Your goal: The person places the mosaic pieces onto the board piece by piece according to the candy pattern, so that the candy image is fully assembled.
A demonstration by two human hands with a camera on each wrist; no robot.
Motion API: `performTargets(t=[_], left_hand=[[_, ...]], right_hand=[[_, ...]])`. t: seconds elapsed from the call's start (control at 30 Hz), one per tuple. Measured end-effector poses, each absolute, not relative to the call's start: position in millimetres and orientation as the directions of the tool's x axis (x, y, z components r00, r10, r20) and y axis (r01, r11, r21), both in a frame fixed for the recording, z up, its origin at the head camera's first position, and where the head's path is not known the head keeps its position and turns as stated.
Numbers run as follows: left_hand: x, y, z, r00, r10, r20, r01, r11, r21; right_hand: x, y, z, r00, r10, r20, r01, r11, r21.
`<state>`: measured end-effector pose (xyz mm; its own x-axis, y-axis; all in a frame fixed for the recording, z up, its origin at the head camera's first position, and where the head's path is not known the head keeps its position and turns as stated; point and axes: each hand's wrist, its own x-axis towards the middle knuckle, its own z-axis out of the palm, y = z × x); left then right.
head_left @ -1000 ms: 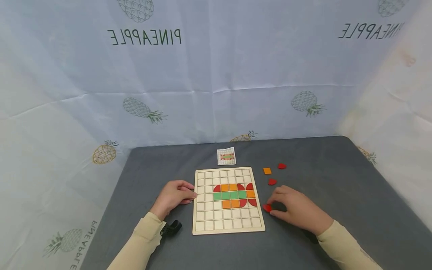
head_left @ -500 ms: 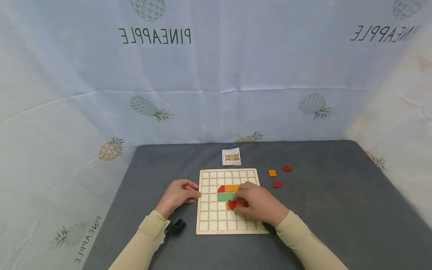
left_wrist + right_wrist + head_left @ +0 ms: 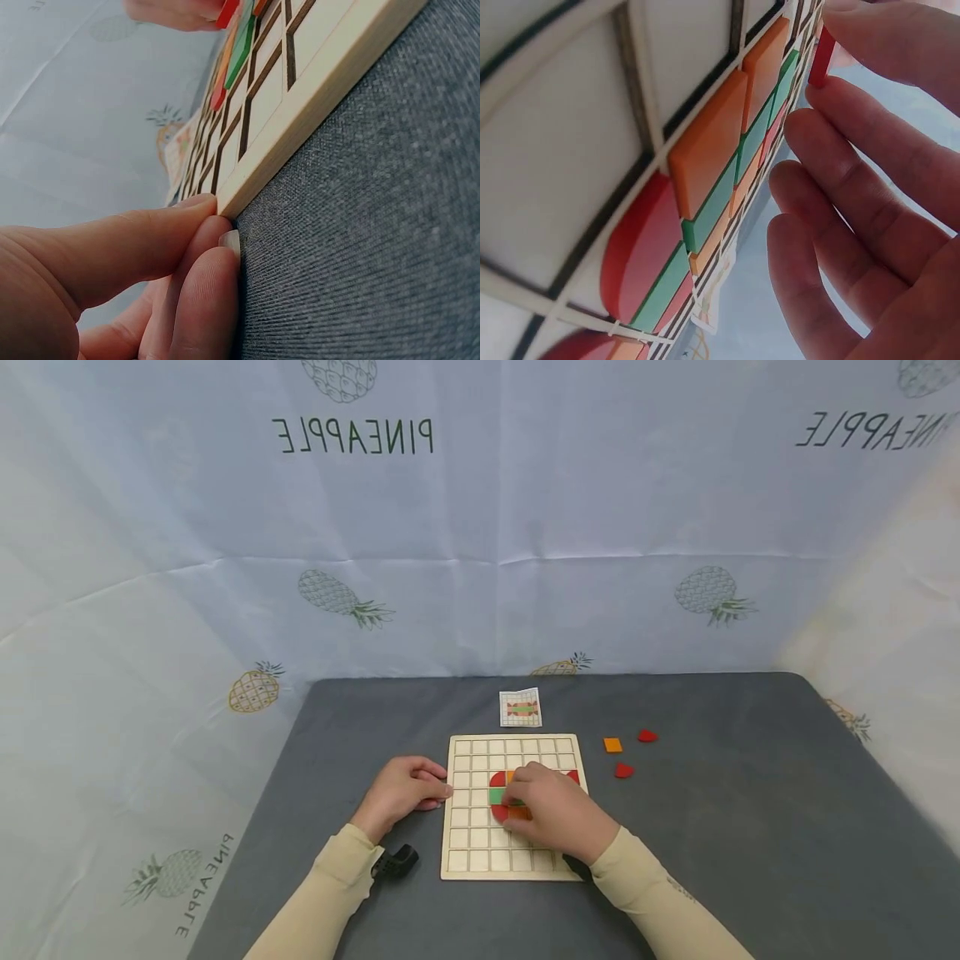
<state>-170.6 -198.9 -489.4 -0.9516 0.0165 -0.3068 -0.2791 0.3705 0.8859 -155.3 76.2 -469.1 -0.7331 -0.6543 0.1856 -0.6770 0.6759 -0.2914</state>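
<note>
A wooden grid board (image 3: 469,838) lies on the table with orange and green squares and red quarter-round tiles in its cells. At its left edge my left hand (image 3: 405,789) pinches the rim, thumb on top and fingers curled against the side in the left wrist view. My right hand (image 3: 558,810) is over the board's pattern and hides part of it. Between its thumb and index finger it pinches a red quarter-round tile (image 3: 823,57), held on edge above the board. In the head view this tile (image 3: 498,813) appears at the left end of the lower orange row.
Right of the board lie an orange square tile (image 3: 612,745) and two red tiles (image 3: 647,737) (image 3: 624,771). A small printed pattern card (image 3: 521,708) sits behind the board. A pineapple-print cloth (image 3: 480,610) hangs beyond the dark grey table (image 3: 735,827).
My right hand has picked up a red tile from beside the board and carried it left over the pattern. My left hand keeps its place at the board's edge. The head view has shifted slightly.
</note>
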Motion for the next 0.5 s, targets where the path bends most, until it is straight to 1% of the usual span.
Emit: performTargets(t=[0.4, 0.5], left_hand=[[-171.6, -198.7, -489.4, -0.95, 0.011, -0.313, -0.285, 0.385, 0.878], [-171.5, -199.5, -489.6, -0.951, 0.006, -0.309, -0.282, 0.388, 0.877]], right_hand=[[-153.5, 72.4, -470.5, -0.741, -0.648, 0.174, -0.669, 0.691, -0.275], [-153.9, 70.1, -470.9, -0.737, -0.654, 0.172, -0.674, 0.692, -0.256]])
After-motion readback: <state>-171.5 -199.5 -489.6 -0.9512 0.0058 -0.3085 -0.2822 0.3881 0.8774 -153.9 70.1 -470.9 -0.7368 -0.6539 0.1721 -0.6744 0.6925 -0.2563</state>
